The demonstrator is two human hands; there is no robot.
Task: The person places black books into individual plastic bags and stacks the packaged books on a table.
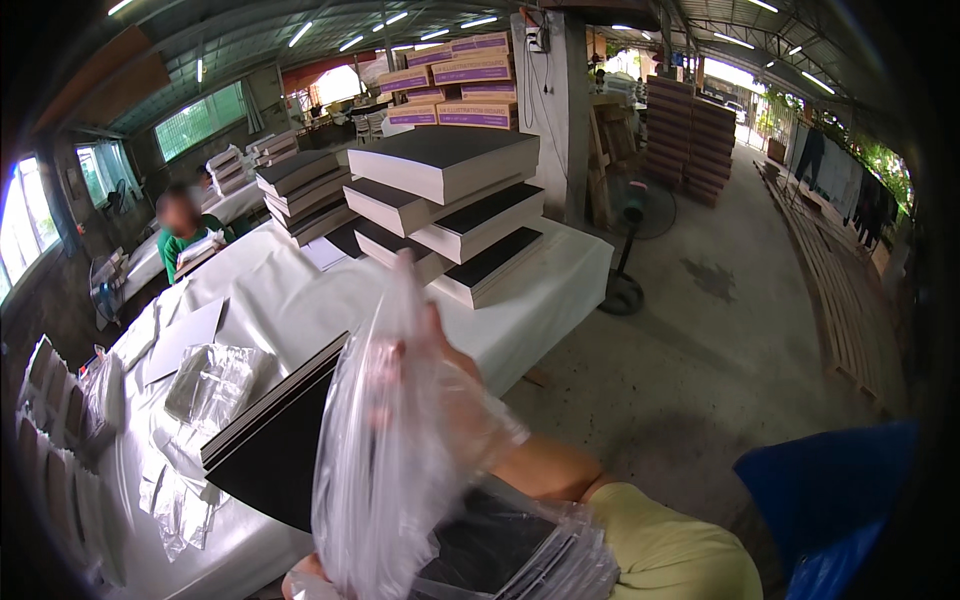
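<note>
A clear plastic bag (375,470) hangs in front of me, blurred by motion. My right hand (430,400) reaches up amid its film, which drapes over the fingers and wrist; whether they grip it or lie inside it, I cannot tell. Just a small part of my left hand (306,575) shows at the lower edge, beside the bag's bottom, its fingers hidden. Behind the bag, a stack of black boards (270,440) lies on the white-covered table (280,270). Close to my body is a black board pack (485,545) with clear plastic around it.
Stacks of black-topped boards (445,160) stand at the table's far end. Plastic-wrapped packs (215,385) lie left. A person in green (185,235) sits beyond. Cartons (450,80) are piled behind. On the right are a standing fan (630,240) and a blue object (825,490).
</note>
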